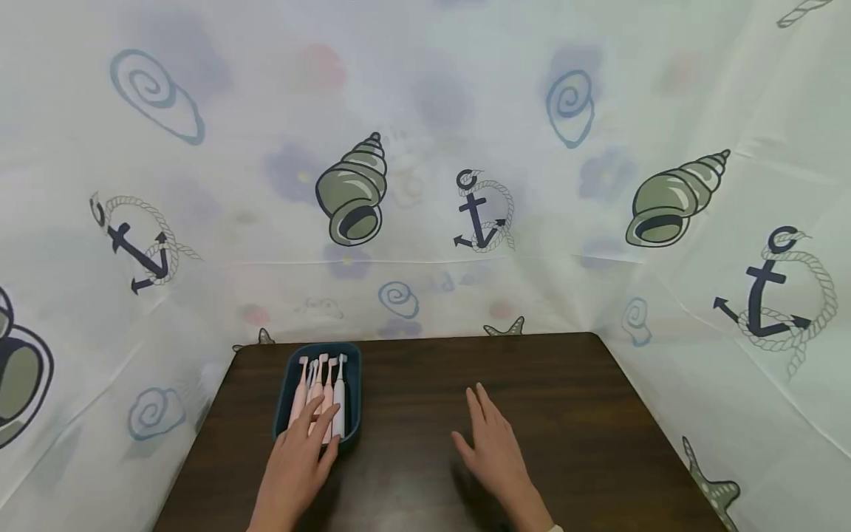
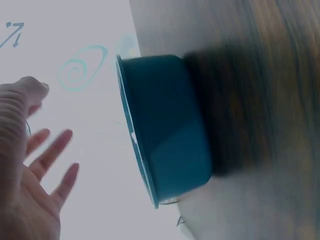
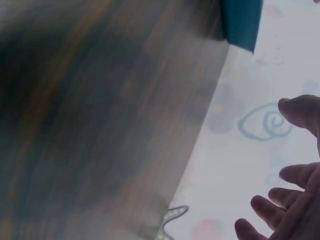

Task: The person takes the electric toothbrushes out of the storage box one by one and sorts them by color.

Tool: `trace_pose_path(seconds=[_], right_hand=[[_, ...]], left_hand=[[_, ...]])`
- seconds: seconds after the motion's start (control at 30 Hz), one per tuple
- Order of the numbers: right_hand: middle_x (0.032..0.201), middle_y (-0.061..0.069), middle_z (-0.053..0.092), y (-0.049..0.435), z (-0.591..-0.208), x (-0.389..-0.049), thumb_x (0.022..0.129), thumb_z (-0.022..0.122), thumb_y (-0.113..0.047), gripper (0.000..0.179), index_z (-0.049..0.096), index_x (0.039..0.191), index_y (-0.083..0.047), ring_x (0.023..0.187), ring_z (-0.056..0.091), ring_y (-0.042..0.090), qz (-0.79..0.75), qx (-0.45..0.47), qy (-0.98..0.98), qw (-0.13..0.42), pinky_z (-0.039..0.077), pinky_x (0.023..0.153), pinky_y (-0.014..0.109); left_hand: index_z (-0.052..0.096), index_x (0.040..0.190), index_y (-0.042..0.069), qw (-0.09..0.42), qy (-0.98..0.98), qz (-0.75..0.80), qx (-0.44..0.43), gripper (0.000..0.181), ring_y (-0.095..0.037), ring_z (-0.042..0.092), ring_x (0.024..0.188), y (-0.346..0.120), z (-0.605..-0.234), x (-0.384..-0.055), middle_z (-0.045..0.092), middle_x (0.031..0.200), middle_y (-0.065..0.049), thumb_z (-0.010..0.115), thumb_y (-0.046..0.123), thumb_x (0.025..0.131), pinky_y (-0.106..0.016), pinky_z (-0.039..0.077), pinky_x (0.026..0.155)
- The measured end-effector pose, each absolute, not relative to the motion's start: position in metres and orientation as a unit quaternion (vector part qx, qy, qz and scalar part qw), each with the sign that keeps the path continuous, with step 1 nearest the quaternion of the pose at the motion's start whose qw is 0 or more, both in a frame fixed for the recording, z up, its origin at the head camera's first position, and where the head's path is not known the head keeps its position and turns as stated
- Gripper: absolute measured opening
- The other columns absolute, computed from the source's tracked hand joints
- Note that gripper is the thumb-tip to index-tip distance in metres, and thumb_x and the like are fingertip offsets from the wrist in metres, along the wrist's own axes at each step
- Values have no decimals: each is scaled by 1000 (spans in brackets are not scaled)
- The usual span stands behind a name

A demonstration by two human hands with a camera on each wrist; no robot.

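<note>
A dark teal bin (image 1: 355,395) stands at the table's back left with several electric toothbrushes (image 1: 329,388) lying side by side in it, heads toward the back. Most are pink; a white toothbrush (image 1: 340,399) lies on the right. My left hand (image 1: 295,462) is over the bin's near end, fingers spread and slightly bent, hiding the lower handles. In the left wrist view that hand (image 2: 37,185) hovers above the rim of the bin (image 2: 165,125), holding nothing. My right hand (image 1: 497,452) hangs over the table, right of the bin, fingers extended and nothing held.
The dark wooden table (image 1: 425,384) reaches back to a pale cloth (image 1: 425,111) printed with shells, anchors and starfish. This cloth also hangs along the left and right sides.
</note>
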State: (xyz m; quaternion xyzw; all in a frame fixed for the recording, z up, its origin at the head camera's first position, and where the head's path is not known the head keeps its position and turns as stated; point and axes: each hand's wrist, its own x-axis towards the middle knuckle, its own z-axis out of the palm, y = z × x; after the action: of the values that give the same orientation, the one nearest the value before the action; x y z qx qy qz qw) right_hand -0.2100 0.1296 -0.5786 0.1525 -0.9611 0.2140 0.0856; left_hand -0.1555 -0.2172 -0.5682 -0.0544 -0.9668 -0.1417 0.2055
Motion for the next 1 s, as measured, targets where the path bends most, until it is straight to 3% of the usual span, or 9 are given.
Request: trace_pose_path(seconds=[0.13, 0.3, 0.4, 0.5, 0.63, 0.83, 1.0], right_hand=[[176, 13, 32, 115, -575, -213, 102, 75, -45, 85, 34, 169, -13, 154, 46, 36, 198, 173, -958, 113, 46, 115, 62], [168, 14, 43, 96, -572, -217, 101, 78, -34, 79, 39, 166, -14, 140, 59, 38, 255, 171, -942, 139, 54, 105, 59], [156, 14, 52, 85, -570, -219, 100, 79, -27, 72, 45, 163, -15, 131, 64, 35, 312, 156, -926, 146, 58, 97, 53], [143, 10, 59, 72, -568, -222, 100, 79, -21, 64, 50, 158, -16, 123, 66, 28, 362, 139, -912, 136, 59, 89, 45], [129, 6, 63, 53, -566, -229, 102, 76, -19, 54, 55, 153, -16, 109, 67, 22, 422, 137, -890, 99, 57, 80, 34], [128, 6, 63, 6, -560, -240, 104, 74, -22, 48, 59, 149, -15, 100, 66, 17, 457, 165, -873, 38, 56, 78, 30], [131, 11, 62, -39, -556, -250, 103, 74, -25, 44, 63, 145, -13, 96, 66, 17, 453, 184, -872, 15, 55, 75, 31]], left_hand=[[72, 135, 20, 253, -957, -114, -78, 45, -28, 74, 107, -228, -560, -154, 63, 145, -11, 86, 23, 92, -60, 58, 90], [75, 129, 17, 280, -953, -103, -58, 40, -31, 75, 101, -246, -550, -153, 68, 133, -12, 87, 21, 91, -58, 60, 86], [76, 125, 14, 296, -947, -121, -33, 36, -29, 73, 92, -258, -552, -150, 69, 129, -12, 87, 18, 90, -52, 60, 77], [77, 119, 11, 322, -934, -151, -13, 33, -23, 69, 82, -268, -557, -146, 68, 122, -10, 88, 11, 88, -45, 58, 67], [76, 114, 11, 349, -919, -183, 8, 32, -18, 69, 82, -277, -568, -143, 68, 115, -7, 88, 3, 86, -39, 56, 61], [75, 115, 10, 344, -917, -192, 55, 28, -20, 72, 86, -290, -579, -140, 68, 109, -7, 85, 4, 89, -40, 59, 63], [72, 122, 9, 284, -930, -206, 114, 28, -26, 70, 92, -301, -583, -141, 69, 116, -11, 81, 11, 96, -47, 62, 74]])
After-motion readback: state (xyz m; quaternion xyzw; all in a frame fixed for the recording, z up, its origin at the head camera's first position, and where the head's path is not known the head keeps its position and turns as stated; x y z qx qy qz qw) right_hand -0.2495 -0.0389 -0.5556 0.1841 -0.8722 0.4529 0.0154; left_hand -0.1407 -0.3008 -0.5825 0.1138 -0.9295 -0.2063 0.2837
